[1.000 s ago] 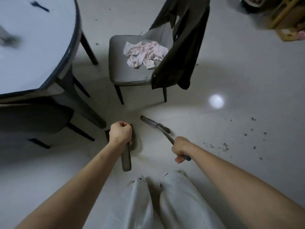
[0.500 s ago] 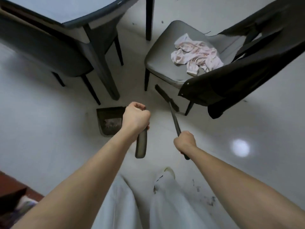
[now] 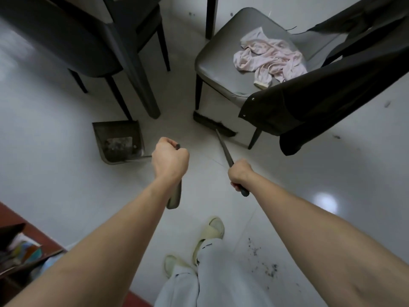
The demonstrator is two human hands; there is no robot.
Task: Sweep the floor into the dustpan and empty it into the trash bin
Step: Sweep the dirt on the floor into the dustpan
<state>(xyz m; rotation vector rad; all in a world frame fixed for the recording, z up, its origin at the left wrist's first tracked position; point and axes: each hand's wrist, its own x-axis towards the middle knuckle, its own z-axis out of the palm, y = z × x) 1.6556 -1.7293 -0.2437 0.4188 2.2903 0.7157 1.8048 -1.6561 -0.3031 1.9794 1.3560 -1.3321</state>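
White floor [image 3: 66, 185]; dustpan [image 3: 119, 141] label perhaps unreadable.

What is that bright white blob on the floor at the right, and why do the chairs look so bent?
Head view: the blob is glare, seemingly a lamp mirrored in the glossy floor. The wide-angle lens bows and splays the chair legs toward the picture's edges. The light is dim, and the dark jacket loses most of its detail.
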